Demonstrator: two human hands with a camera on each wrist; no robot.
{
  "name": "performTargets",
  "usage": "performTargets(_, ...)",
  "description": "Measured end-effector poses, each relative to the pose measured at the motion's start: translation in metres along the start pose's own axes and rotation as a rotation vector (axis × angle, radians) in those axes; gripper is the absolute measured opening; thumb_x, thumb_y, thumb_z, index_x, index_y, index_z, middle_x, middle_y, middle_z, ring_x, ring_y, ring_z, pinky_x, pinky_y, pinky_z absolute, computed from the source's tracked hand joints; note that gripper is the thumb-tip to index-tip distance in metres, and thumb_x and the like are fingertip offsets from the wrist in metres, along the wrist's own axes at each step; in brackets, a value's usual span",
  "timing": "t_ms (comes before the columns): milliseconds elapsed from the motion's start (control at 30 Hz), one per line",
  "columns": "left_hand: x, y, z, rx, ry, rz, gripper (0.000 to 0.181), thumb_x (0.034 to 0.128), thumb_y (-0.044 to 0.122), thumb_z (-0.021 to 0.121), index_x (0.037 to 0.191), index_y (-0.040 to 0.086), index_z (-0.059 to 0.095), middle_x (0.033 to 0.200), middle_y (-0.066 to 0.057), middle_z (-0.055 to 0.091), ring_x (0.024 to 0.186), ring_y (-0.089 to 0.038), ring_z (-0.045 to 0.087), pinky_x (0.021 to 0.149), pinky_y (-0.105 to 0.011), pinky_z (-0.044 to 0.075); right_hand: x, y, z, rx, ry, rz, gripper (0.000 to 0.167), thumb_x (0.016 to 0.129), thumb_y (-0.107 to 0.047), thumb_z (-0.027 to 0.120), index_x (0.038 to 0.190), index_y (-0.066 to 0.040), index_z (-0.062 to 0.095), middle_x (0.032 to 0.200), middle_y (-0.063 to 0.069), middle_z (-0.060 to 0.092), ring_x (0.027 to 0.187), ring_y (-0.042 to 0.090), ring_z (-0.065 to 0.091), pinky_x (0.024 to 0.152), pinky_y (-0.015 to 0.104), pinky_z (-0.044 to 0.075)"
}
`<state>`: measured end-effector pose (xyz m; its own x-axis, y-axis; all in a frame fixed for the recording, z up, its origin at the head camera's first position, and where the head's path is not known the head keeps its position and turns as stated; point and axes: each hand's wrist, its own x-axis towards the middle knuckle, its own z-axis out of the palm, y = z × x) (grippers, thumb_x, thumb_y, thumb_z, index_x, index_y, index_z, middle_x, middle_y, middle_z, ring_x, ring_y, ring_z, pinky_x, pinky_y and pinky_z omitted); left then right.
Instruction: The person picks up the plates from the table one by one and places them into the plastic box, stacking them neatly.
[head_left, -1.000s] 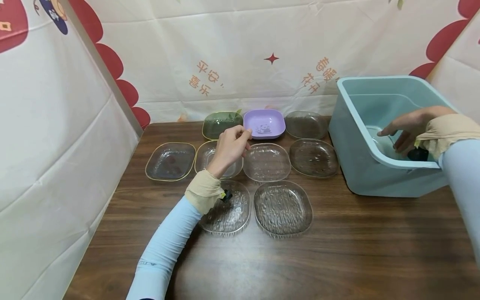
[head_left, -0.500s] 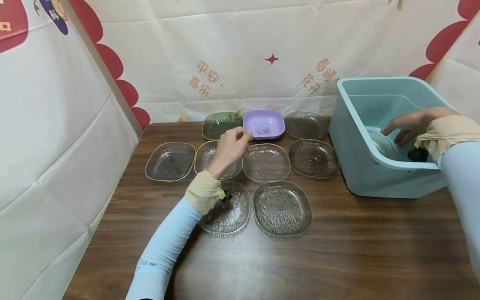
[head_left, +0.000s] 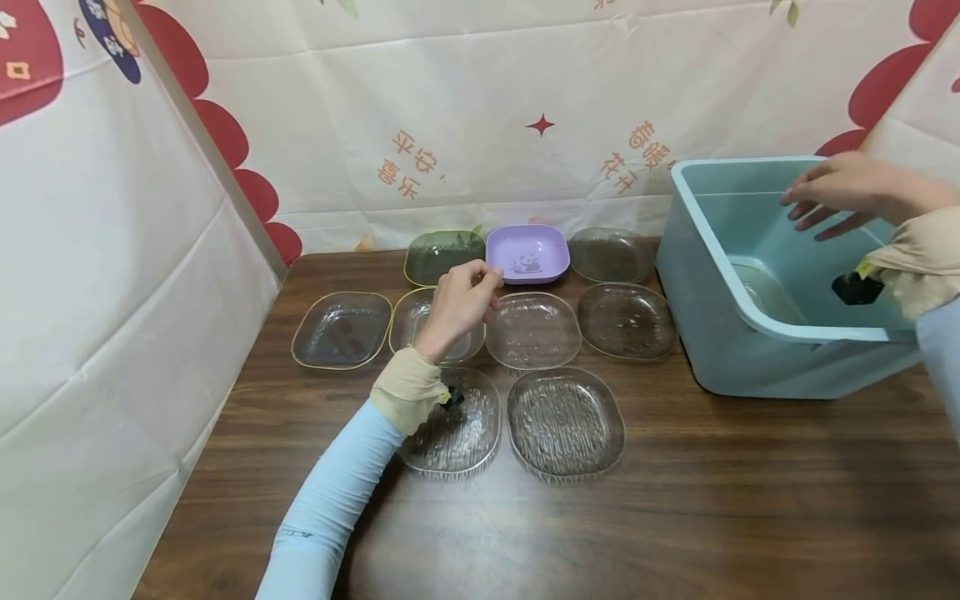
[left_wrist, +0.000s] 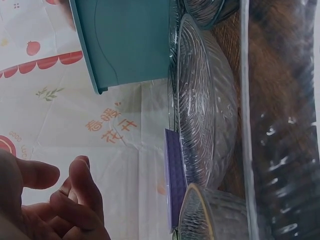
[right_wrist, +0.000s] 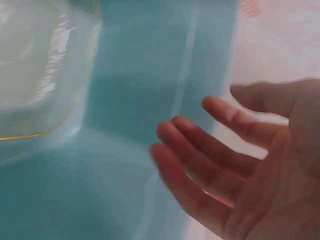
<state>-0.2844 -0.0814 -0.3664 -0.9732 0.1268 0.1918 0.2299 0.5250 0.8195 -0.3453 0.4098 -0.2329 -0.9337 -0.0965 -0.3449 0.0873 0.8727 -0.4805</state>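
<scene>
My left hand (head_left: 459, 308) hovers with loosely curled fingers over a clear gold-rimmed plate (head_left: 408, 318), holding nothing. In the left wrist view its thumb and fingers (left_wrist: 86, 182) stand apart from each other. A purple dish (head_left: 527, 257) with a panda print lies just beyond it. My right hand (head_left: 862, 187) is above the blue-green bin (head_left: 712, 308), fingers spread and holding nothing. At the bottom of the bin lies a clear plate (head_left: 767, 292). Its gold rim shows in the right wrist view, where the plate (right_wrist: 35, 90) is apart from my fingers.
Several more plates stand in rows: a green plate (head_left: 442, 257), smoky plates (head_left: 627, 322), a dark gold-rimmed plate (head_left: 342, 331), a clear plate (head_left: 533, 332) and two ribbed plates (head_left: 566, 423). The bin stands right of them on the wooden table (head_left: 675, 500). Printed cloth (head_left: 337, 125) hangs behind.
My right hand has risen out of the bin, its fingers spreading, while the clear plate stays at the bottom. The left hand stays in place. The head view has tilted slightly.
</scene>
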Motion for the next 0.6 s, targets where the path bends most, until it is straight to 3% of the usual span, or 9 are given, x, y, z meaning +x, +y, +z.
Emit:
performTargets(167, 0.0, 0.0, -0.001, -0.004, 0.002, -0.003, 0.029, 0.1047, 0.037, 0.054, 0.095, 0.018, 0.073, 0.077, -0.007, 0.077, 0.054, -0.023, 0.07, 0.063, -0.03, 0.053, -0.02, -0.038, 0.003, -0.063, 0.302, -0.024, 0.05, 0.108, -0.027, 0.044, 0.127, 0.018, 0.055, 0.069, 0.007, 0.061, 0.06, 0.019, 0.06, 0.052, 0.024, 0.058)
performTargets(267, 0.0, 0.0, -0.002, -0.002, 0.0, -0.004, 0.029, 0.1049, 0.037, 0.054, 0.095, 0.018, 0.073, 0.08, -0.01, 0.077, 0.057, -0.027, 0.071, 0.063, -0.029, 0.052, -0.034, -0.068, 0.012, -0.124, 0.402, -0.058, 0.049, 0.107, -0.031, 0.047, 0.128, 0.012, 0.057, 0.07, 0.01, 0.059, 0.059, 0.023, 0.056, 0.05, 0.018, 0.052)
performTargets(367, 0.0, 0.001, -0.002, 0.001, -0.005, -0.006, 0.028, 0.105, 0.037, 0.054, 0.095, 0.017, 0.073, 0.081, -0.011, 0.077, 0.059, -0.029, 0.072, 0.06, -0.028, 0.051, -0.046, -0.096, 0.024, -0.155, 0.403, -0.138, 0.044, 0.105, -0.033, 0.052, 0.124, 0.006, 0.059, 0.071, 0.01, 0.061, 0.058, 0.023, 0.056, 0.05, 0.021, 0.049)
performTargets(600, -0.002, 0.001, 0.001, -0.018, -0.019, -0.015, 0.026, 0.1047, 0.033, 0.056, 0.094, 0.017, 0.072, 0.079, -0.01, 0.077, 0.061, -0.03, 0.073, 0.055, -0.029, 0.052, -0.056, -0.155, 0.068, -0.304, 0.304, -0.304, 0.035, 0.106, -0.03, 0.047, 0.112, 0.0, 0.065, 0.065, 0.006, 0.065, 0.055, 0.02, 0.06, 0.052, 0.032, 0.046)
